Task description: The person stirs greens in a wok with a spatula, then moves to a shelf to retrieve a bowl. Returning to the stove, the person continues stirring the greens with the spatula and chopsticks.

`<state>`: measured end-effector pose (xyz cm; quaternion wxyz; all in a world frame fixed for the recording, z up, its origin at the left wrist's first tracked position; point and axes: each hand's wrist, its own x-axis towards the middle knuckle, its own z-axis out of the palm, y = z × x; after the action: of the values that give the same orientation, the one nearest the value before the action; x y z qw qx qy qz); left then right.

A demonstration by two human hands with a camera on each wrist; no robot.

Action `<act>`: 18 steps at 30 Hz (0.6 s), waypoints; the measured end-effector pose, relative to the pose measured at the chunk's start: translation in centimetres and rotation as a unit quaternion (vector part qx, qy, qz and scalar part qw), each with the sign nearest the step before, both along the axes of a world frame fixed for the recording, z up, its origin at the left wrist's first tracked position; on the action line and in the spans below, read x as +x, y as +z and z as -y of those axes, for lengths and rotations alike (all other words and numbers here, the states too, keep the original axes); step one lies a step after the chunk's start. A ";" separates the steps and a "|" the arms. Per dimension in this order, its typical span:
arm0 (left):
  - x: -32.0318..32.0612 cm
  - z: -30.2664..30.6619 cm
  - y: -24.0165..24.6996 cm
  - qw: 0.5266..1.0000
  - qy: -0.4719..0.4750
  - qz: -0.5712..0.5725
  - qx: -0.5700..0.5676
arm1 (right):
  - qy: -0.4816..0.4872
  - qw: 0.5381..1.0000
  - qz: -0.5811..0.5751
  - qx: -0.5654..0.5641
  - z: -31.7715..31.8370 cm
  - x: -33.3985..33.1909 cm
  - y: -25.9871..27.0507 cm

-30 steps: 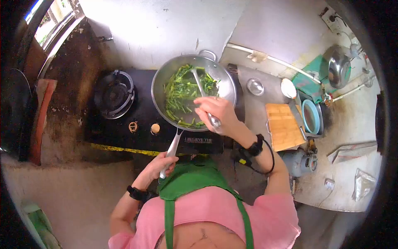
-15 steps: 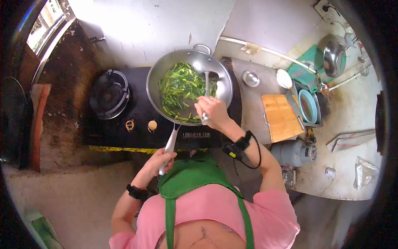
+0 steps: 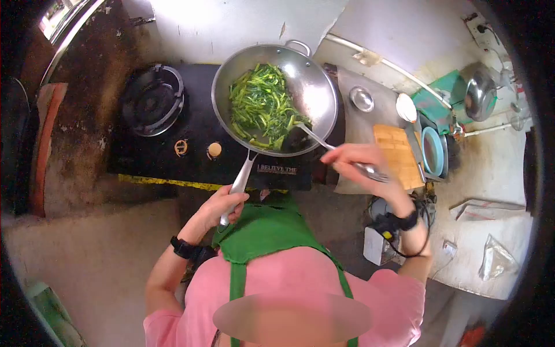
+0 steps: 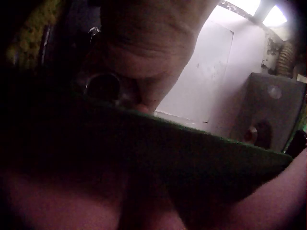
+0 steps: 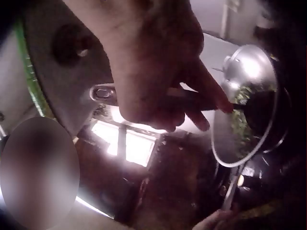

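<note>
Chopped leafy greens lie heaped in the left and middle of a steel wok on the stove. My left hand grips the wok's long handle near its end; in the left wrist view, cloth hides much of that hand. My right hand holds a metal spatula by its handle, out past the wok's lower right rim. The spatula's head reaches in at the lower right edge of the greens. In the right wrist view, fingers wrap the spatula handle.
Left of the wok is a bare burner on the black stovetop. To the right, a counter holds a wooden cutting board, a knife, a blue basin, a white bowl and a small metal dish.
My right hand has swung right and out of the wok, bringing the spatula to a slant at the lower right. The greens are heaped closer together. My left hand keeps its grip.
</note>
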<state>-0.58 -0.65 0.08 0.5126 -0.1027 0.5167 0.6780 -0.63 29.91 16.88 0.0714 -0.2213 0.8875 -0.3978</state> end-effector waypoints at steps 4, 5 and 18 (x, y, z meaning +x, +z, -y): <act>0.0 -0.1 -0.2 1.000 -0.010 -0.011 0.001 | -0.059 0.986 -0.154 -0.025 0.9 -2.8 -4.9; 0.0 0.0 -0.2 1.000 -0.011 -0.016 0.006 | -0.085 0.989 -0.116 -0.028 0.7 -3.3 -4.3; 0.1 -0.1 0.6 1.000 0.011 0.003 -0.014 | -0.198 0.901 0.071 -0.380 5.2 -6.0 -7.9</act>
<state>-0.45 -0.50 0.70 0.5056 -0.1177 0.5235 0.6757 -6.63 24.69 8.97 -0.0356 -0.0221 0.6870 -0.7255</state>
